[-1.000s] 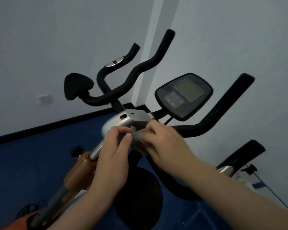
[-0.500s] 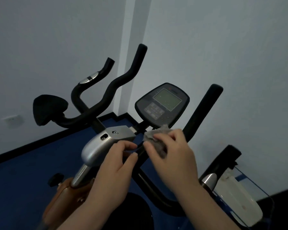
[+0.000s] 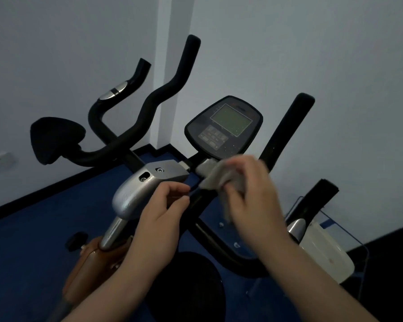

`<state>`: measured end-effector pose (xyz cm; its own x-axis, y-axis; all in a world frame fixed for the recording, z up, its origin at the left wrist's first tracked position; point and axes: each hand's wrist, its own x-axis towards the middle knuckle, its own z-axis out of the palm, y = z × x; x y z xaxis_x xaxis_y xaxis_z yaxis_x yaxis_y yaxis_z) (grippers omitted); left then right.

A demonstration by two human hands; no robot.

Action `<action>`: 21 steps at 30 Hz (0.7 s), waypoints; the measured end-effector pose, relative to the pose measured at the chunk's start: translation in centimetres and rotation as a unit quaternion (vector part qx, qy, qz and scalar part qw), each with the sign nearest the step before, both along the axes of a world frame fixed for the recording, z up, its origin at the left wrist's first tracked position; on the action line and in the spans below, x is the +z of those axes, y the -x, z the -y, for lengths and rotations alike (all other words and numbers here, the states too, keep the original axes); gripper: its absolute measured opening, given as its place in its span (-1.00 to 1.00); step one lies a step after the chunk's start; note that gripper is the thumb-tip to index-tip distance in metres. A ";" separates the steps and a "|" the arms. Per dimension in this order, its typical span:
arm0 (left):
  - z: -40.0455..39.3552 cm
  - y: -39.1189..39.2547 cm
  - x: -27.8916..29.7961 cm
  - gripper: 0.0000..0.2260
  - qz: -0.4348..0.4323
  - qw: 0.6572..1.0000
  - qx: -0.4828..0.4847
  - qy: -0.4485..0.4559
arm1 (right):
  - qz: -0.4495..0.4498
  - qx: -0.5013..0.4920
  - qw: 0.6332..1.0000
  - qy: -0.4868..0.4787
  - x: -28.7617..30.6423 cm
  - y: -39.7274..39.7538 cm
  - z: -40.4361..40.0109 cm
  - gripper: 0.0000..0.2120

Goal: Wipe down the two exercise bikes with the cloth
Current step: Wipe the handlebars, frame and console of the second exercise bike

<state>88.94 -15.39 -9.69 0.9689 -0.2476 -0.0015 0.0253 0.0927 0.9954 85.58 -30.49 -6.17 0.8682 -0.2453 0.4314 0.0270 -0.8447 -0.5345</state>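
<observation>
From the head camera, the console (image 3: 223, 127) of the near exercise bike (image 3: 149, 184) is serving as the landmark, tilting its greenish screen up toward the viewer. Just below the console, the right hand (image 3: 251, 194) is gripping a pale grey cloth (image 3: 215, 176), its fingers curling closed around the bunched fabric and pressing it onto the black handlebar (image 3: 286, 133) bar where that meets the console stem; the hand and cloth are blurring slightly. Below and to the left of the console, the left hand (image 3: 161, 214) is resting against the silver bracket (image 3: 144, 189), thumb and forefinger pinching loosely together with nothing visibly between them. Far left of the console, a black elbow pad (image 3: 56, 140) is sitting at the end of the curving bar. Below and to the right of the console, part of a second bike (image 3: 321, 242) is showing, with a black grip and a white housing, standing on the blue floor (image 3: 28, 228).
</observation>
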 end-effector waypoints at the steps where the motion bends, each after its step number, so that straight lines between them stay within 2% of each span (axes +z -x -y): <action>1: 0.0 0.0 0.0 -0.82 -0.002 1.000 0.002 -0.005 | 0.007 -0.038 0.999 0.014 0.5 -0.2 1.0 -0.69; 3: 0.0 0.1 0.0 -0.83 -0.003 1.000 -0.004 -0.007 | 0.008 -0.109 0.993 0.043 0.3 -0.6 1.0 -0.73; 6: 0.1 0.3 0.1 -0.82 0.002 1.000 -0.022 -0.003 | 0.010 -0.137 0.988 0.073 -1.8 -0.7 -1.9 -0.70; 9: 0.1 0.2 0.0 -0.81 -0.005 1.000 -0.021 0.011 | 0.012 -0.087 0.995 0.049 -2.8 -0.4 -3.7 -0.83; 12: 0.1 0.2 0.0 -0.82 -0.008 1.000 -0.022 0.016 | -0.010 -0.014 1.000 0.006 -0.7 -0.2 -2.2 -0.83; 14: 0.0 0.1 0.0 -0.82 -0.005 1.000 -0.027 0.006 | 0.025 -0.051 0.998 0.017 1.4 -0.5 0.3 -0.79; 16: 0.0 0.1 -0.1 -0.82 -0.013 1.000 -0.026 0.007 | 0.061 -0.138 0.988 0.037 2.7 -1.0 2.5 -0.80; 18: 0.0 0.2 -0.1 -0.84 -0.020 0.999 -0.027 0.011 | 0.046 -0.196 0.979 0.041 1.9 -1.1 2.0 -0.79; 21: -0.1 0.2 0.0 -0.86 -0.032 0.999 -0.023 0.029 | 0.036 -0.177 0.984 -0.003 -1.9 -0.5 -2.6 -0.79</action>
